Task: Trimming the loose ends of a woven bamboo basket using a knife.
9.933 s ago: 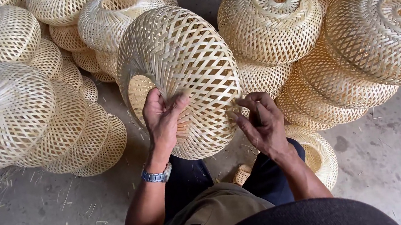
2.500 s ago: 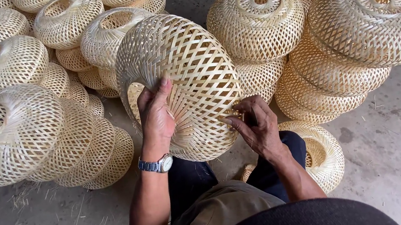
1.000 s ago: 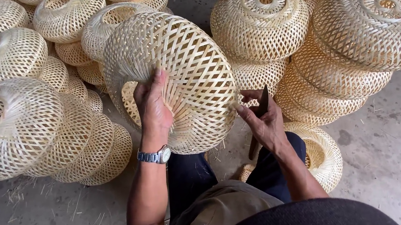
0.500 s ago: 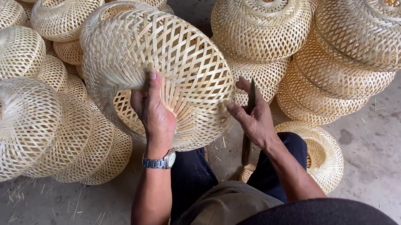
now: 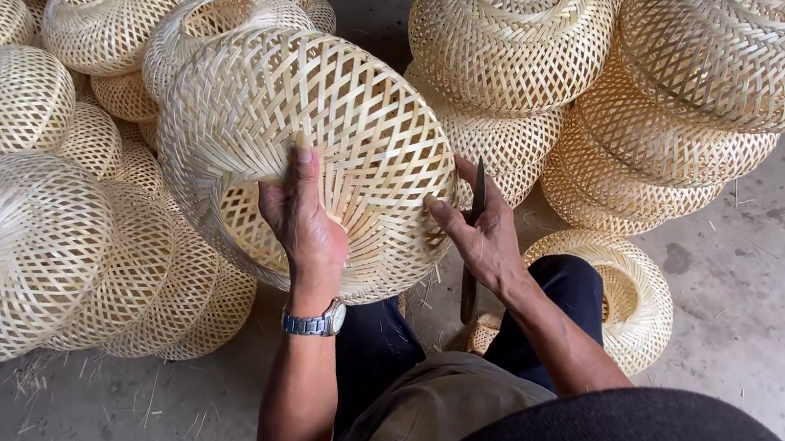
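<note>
Bamboo woven shade [image 5: 324,140] gripped by left hand [image 5: 307,230] | right hand [image 5: 483,235] fingers pinching dark blade [image 5: 475,231] at rim | weave looks complete, stray ends left near rim | finished shades [image 5: 509,30] stacked left, right.

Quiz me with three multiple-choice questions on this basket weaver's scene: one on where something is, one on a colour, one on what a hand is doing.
1. Where does the half-hidden basket lie?
A. beside the right knee
B. on the left stack
C. on the lap

2. What colour is the wristwatch?
A. red
B. silver
C. black

3. What is the right hand doing?
A. resting flat on the floor
B. holding a dark thin tool against the woven shade
C. gripping the watch

Answers:
1 A, it sits on the floor by the right leg.
2 B, the metal band shines silver.
3 B, the tool runs through the fingers at the shade's edge.
</note>
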